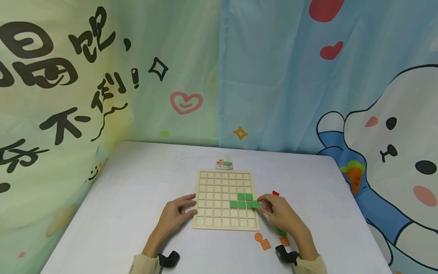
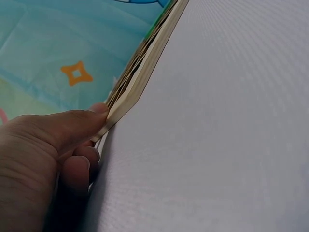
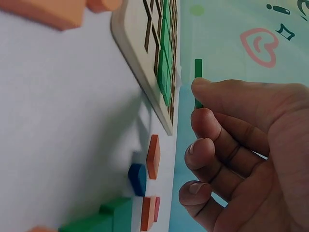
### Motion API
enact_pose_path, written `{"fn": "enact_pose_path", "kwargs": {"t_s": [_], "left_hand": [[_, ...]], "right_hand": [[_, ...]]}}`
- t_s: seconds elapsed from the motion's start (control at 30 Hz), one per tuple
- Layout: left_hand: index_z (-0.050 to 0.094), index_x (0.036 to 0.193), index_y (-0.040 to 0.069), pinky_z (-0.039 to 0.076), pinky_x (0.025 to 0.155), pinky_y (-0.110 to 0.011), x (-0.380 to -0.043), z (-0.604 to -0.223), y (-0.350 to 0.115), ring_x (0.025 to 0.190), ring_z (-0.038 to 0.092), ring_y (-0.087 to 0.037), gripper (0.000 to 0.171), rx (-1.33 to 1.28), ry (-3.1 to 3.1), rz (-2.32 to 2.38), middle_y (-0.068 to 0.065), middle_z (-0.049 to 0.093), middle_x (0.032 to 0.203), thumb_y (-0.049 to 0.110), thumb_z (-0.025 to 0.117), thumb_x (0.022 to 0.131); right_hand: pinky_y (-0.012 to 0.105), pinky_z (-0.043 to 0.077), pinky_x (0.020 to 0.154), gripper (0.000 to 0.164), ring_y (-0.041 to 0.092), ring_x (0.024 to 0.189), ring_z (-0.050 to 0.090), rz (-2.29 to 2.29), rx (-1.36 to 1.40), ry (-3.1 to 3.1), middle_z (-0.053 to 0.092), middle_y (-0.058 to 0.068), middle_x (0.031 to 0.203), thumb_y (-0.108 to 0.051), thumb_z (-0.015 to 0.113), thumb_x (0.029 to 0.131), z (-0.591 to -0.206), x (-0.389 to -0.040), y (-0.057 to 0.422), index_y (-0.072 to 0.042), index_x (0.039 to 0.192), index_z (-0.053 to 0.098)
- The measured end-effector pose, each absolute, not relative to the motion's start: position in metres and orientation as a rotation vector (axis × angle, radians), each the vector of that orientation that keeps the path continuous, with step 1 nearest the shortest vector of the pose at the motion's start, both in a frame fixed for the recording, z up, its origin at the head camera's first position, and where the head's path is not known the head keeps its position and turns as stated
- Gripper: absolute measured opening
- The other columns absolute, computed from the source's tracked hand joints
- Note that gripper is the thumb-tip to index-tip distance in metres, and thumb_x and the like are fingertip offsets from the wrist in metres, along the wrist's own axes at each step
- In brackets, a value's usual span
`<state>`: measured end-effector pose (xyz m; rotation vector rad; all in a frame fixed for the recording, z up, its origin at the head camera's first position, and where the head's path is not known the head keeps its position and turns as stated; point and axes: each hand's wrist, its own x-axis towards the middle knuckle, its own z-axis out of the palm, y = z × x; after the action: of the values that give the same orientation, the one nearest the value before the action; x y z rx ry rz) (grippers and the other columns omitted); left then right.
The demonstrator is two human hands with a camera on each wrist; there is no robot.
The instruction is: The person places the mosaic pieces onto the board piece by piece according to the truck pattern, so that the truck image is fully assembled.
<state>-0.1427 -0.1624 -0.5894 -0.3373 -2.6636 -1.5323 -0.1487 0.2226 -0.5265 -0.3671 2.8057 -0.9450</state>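
Observation:
My left hand (image 1: 173,216) is at the left edge of a wooden grid board (image 1: 212,198). In the left wrist view its thumb (image 2: 82,126) lies on the board's rim (image 2: 140,87), with curled fingers below it. My right hand (image 1: 281,214) pinches a thin green square tile (image 3: 198,68) between thumb and index finger. From the head view, this tile (image 1: 255,204) overlaps the board's right border. Several green tiles (image 1: 242,204) sit in two rows of the board's cells, on its right side.
Beyond the board lies a small picture card (image 1: 224,162) with a gridded drawing. Orange pieces (image 1: 265,244) are near the board's lower right corner. Beside the right hand lie a red piece (image 1: 275,193), a dark blue piece (image 3: 138,179) and green blocks (image 3: 104,217).

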Motion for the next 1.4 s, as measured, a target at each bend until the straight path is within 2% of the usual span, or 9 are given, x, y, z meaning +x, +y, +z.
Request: {"fn": "enact_pose_path", "kwargs": {"t_s": [0.43,1.4], "left_hand": [[0.082,0.113,0.008,0.037,0.051,-0.018,-0.142,-0.589,-0.163,0.054,0.043,0.002,0.031,-0.326,-2.686,-1.529,-0.007,0.075,0.137,0.017,0.090,0.085],[0.082,0.114,0.010,0.037,0.052,-0.017,-0.143,-0.587,-0.163,0.055,0.045,0.000,0.031,-0.290,-2.717,-1.547,-0.004,0.074,0.138,0.017,0.090,0.085]], "right_hand": [[0.022,0.044,0.067,0.026,0.004,0.072,0.048,-0.960,-0.523,2.840,0.058,-0.009,0.080,-0.014,0.079,0.096,-0.526,-0.163,0.209,-0.005,0.120,0.073],[0.022,0.044,0.067,0.023,0.004,0.068,0.048,-1.010,-0.643,2.704,0.059,-0.007,0.079,-0.016,0.075,0.099,-0.528,-0.188,0.179,-0.005,0.118,0.072]]}}
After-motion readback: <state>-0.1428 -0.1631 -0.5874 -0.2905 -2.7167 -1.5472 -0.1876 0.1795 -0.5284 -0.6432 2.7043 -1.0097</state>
